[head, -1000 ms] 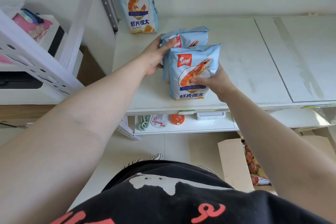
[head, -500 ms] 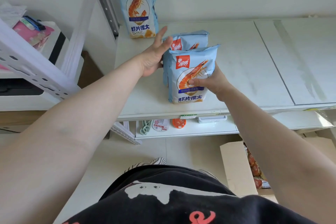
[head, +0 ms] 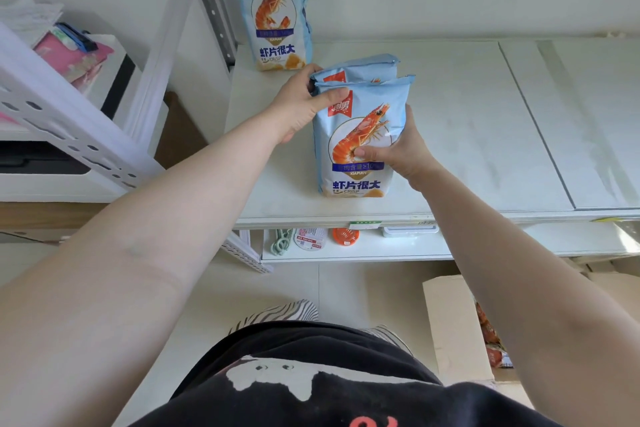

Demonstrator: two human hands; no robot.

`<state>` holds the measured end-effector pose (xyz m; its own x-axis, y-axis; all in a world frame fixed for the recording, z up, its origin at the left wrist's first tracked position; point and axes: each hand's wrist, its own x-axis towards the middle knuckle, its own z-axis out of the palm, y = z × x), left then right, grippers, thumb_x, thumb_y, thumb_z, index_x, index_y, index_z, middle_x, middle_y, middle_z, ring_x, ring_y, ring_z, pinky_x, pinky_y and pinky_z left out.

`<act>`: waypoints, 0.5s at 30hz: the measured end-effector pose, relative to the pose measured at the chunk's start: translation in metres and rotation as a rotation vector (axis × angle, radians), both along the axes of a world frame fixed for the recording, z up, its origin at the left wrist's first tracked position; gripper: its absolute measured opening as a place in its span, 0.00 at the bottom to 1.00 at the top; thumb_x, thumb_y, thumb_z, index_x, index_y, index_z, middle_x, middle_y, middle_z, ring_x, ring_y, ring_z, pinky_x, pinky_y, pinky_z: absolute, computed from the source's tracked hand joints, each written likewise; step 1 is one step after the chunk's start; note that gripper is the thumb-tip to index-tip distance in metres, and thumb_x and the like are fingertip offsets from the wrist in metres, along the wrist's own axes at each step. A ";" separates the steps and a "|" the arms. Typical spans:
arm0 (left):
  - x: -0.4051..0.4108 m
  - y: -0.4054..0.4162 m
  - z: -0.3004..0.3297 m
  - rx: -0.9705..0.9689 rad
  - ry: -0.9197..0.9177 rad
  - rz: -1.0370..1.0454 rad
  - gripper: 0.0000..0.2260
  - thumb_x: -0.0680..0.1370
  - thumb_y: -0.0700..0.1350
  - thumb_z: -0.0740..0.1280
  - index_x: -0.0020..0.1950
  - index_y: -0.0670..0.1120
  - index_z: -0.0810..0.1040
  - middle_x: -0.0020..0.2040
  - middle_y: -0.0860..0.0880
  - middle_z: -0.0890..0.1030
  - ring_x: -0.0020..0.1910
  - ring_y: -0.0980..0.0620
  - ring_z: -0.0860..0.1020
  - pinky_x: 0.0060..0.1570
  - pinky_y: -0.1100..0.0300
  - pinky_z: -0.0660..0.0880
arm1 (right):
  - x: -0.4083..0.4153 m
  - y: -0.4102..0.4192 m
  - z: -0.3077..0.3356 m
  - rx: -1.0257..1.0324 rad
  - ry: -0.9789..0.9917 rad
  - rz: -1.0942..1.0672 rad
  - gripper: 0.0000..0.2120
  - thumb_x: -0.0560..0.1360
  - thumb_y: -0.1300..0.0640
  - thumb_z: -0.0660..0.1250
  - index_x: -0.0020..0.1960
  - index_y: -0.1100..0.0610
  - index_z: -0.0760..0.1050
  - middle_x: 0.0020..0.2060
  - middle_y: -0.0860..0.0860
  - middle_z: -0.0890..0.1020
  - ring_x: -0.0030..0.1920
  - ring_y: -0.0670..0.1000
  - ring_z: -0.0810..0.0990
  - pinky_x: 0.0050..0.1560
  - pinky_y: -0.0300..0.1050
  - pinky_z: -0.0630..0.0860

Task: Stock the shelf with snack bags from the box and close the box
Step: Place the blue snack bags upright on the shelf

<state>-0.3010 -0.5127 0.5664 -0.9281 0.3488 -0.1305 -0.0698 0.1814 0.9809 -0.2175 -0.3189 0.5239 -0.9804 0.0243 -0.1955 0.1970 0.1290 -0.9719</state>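
left hand [head: 300,101] now gripping the two bags' top corner, no longer open; right hand [head: 398,149] still pinching front bag [head: 360,135]

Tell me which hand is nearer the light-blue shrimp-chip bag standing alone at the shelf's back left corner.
Left. The left hand grips the top of the bag pair just in front of that lone light-blue bag; the right hand holds the front bag lower down, farther away.

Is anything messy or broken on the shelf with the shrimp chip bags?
Nothing stands out. The front bag and the bag behind it stand upright on the shelf, held by the left hand and right hand. The back bag stands against the wall. None looks torn or spilled.
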 end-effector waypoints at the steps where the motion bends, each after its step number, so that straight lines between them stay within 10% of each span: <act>1: -0.001 -0.001 0.000 0.017 -0.021 -0.002 0.18 0.72 0.48 0.74 0.58 0.49 0.70 0.52 0.51 0.80 0.51 0.54 0.80 0.51 0.57 0.76 | -0.002 -0.001 -0.001 0.001 0.005 -0.005 0.50 0.53 0.51 0.85 0.67 0.53 0.61 0.59 0.53 0.80 0.58 0.51 0.82 0.55 0.54 0.81; 6: 0.009 -0.012 -0.020 0.085 -0.124 -0.128 0.61 0.53 0.66 0.78 0.75 0.54 0.46 0.73 0.49 0.66 0.68 0.52 0.71 0.65 0.54 0.71 | -0.009 -0.004 -0.004 0.015 0.033 -0.031 0.50 0.61 0.64 0.82 0.72 0.56 0.55 0.61 0.54 0.78 0.58 0.52 0.81 0.54 0.51 0.82; 10: 0.028 -0.016 -0.047 -0.034 -0.097 -0.298 0.61 0.52 0.66 0.78 0.75 0.51 0.49 0.71 0.53 0.67 0.66 0.62 0.69 0.55 0.72 0.73 | -0.011 0.002 -0.006 0.051 0.015 0.059 0.49 0.60 0.63 0.82 0.73 0.52 0.58 0.62 0.52 0.79 0.60 0.49 0.81 0.54 0.44 0.81; 15: 0.023 -0.015 -0.068 -0.089 -0.076 -0.368 0.58 0.55 0.61 0.81 0.77 0.48 0.54 0.72 0.52 0.68 0.69 0.58 0.69 0.68 0.58 0.69 | -0.009 0.013 -0.017 0.252 -0.059 0.265 0.54 0.58 0.64 0.84 0.75 0.53 0.57 0.62 0.48 0.78 0.62 0.46 0.78 0.61 0.46 0.78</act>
<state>-0.2781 -0.5279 0.4983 -0.7294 0.6410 -0.2391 -0.0560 0.2924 0.9547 -0.2270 -0.3056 0.5070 -0.9464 -0.1748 -0.2718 0.1789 0.4172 -0.8910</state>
